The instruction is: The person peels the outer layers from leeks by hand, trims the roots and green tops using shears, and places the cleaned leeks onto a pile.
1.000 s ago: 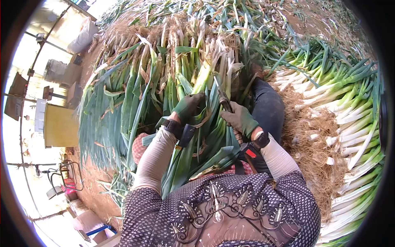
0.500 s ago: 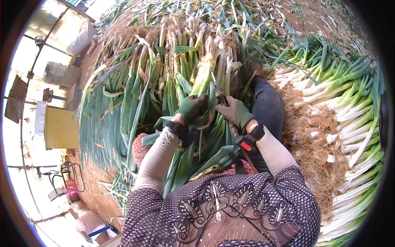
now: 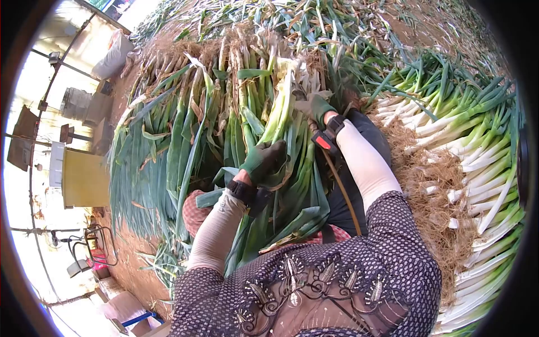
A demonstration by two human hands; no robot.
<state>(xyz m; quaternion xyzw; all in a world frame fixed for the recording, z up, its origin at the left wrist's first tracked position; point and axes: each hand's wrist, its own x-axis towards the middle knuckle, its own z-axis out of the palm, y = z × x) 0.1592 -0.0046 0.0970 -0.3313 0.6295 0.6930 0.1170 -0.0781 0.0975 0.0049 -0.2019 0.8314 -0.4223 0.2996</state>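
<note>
In a green glove, my left hand [image 3: 266, 162] is closed round the green part of a leek [image 3: 279, 115], whose pale root end points up and away from me. My right hand [image 3: 315, 108], gloved too, is closed on a tool with a hose [image 3: 340, 188] running down from it. The tool's tip is blurred beside the leek's pale end. Untrimmed leeks [image 3: 185, 121] with brown, dry outer leaves lie in a thick pile in front and to the left.
Cleaned white leeks [image 3: 471, 185] with bushy roots [image 3: 429, 224] lie in a long row on the right. At the left stand a yellow container [image 3: 84, 177], a metal-framed object [image 3: 104, 247] and a white sack [image 3: 115, 55]. Loose leaves cover the ground beyond.
My right hand has moved up and forward with the tool, towards the leek's root end. My left hand has shifted slightly down, still holding the leek.
</note>
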